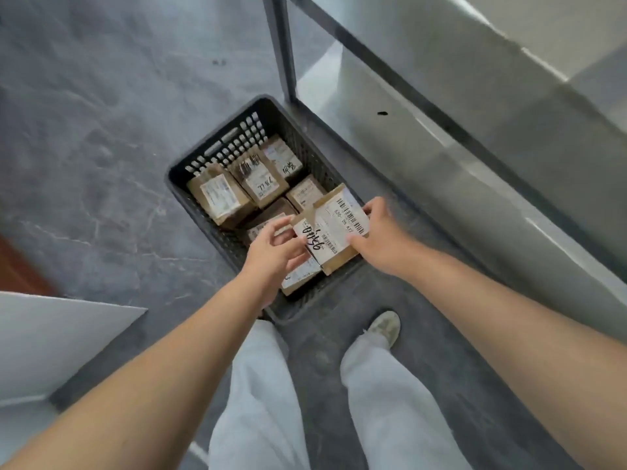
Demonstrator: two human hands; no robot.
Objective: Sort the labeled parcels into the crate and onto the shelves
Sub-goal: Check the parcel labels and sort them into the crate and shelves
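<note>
From the head camera, a black slatted crate (234,144) sits on the grey floor (101,130), just beside the metal shelf frame (281,45). Several brown labeled parcels (220,198) lie packed inside it. Both hands hold one more parcel (334,232), tilted, over the crate's near right corner, its white labels facing up. The left hand (274,256) pinches its left edge, fingers (281,228) curled narrow. The right hand (380,235) grips the right edge between its fingers and thumb. Below, pale trousers and one shoe (385,325) show.
</note>
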